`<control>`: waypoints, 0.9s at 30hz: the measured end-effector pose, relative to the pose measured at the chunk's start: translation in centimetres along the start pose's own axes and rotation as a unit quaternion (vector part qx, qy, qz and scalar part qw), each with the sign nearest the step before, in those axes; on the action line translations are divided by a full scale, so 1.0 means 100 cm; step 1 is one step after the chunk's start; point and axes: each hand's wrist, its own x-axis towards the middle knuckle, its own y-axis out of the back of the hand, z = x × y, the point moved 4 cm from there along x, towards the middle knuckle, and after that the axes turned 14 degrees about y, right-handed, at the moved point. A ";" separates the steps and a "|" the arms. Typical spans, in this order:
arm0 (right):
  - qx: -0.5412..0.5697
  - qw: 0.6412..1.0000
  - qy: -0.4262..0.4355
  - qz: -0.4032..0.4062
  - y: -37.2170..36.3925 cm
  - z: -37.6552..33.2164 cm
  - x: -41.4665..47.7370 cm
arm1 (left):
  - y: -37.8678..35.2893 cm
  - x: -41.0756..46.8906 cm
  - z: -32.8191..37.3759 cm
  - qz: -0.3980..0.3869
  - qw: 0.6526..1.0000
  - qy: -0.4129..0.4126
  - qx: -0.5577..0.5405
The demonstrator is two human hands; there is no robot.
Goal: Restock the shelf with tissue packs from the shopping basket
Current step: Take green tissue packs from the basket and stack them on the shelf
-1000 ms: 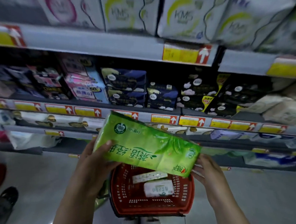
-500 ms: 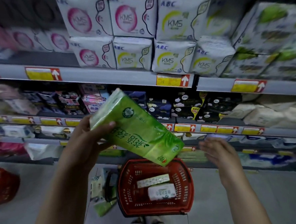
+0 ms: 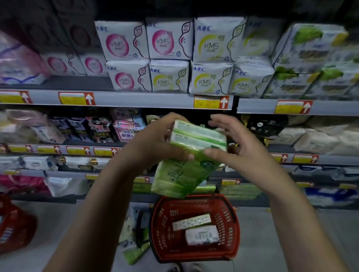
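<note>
The tissue pack has tipped end-up since a moment ago, and the right hand has come in to touch it; beyond both hands the shelf rises in tiers of white packets, blurred at either side; grey floor lies below the wrists; the red basket stands under the hands, two small packs inside; the tissue pack is green and glossy, held in the air; the left hand grips its top end; the right fingers are straight, thumb pressed on; its print is unreadable.
</note>
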 end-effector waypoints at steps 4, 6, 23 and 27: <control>-0.042 0.998 -0.003 -0.054 -0.006 -0.011 0.006 | -0.007 -0.003 0.019 -0.017 0.997 -0.012 0.068; -0.056 0.997 0.004 -0.054 -0.002 -0.016 0.008 | -0.007 -0.001 0.026 -0.013 0.996 -0.013 0.086; 0.102 0.973 -0.010 0.207 0.064 -0.002 0.001 | 0.064 -0.017 0.016 0.203 0.969 -0.024 -0.136; 0.131 0.952 -0.031 0.274 0.077 -0.002 -0.004 | 0.078 -0.019 0.003 0.229 0.958 -0.013 -0.171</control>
